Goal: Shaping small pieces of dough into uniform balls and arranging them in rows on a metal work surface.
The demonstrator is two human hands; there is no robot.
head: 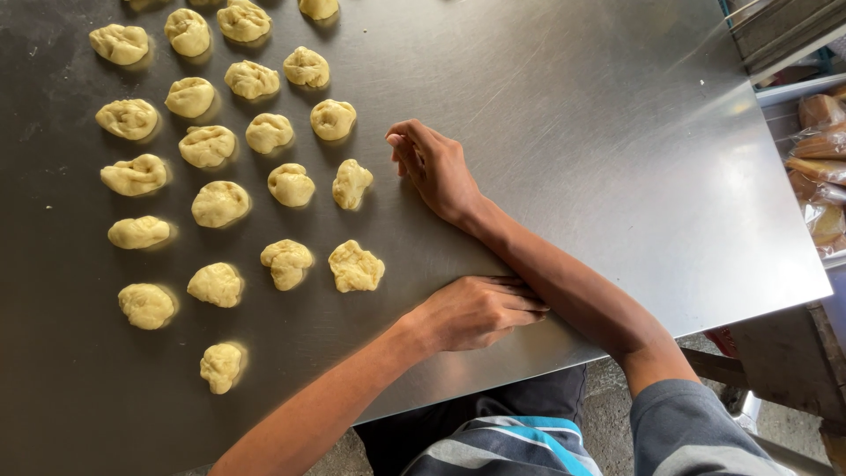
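Dough lumps: I see many small pale yellow dough lumps point(220, 204) lying in loose rows on the left half of the table. Each one is knotted and bumpy, and none touches the next one.
Table: I see a big shiny metal table point(617, 176). Its right half is bare and bright.
Right hand: I see my right hand point(436, 167) reaching across to the middle of the table. It rests on its side on the metal. The fingers are bent in a little, half curled, and I see nothing in them.
Nearest lump to the right hand: I see one dough lump point(351, 183) just beside the fingertips, to their left. It does not touch them.
Left hand: I see my left hand point(476, 310) lying palm down on the table near the front edge. The fingers are stretched out flat and close together. They hold nothing, and their tips touch my right forearm.
Arms: I see my two arms cross. The right arm runs up and left, and the left hand sits under it, closer to me.
Lump near the left hand: I see a rough dough lump point(356, 267) near it, up and to the left, well apart from the fingers.
Right side: I see wrapped brown baked goods point(820, 167) in clear bags past the right edge of the table.
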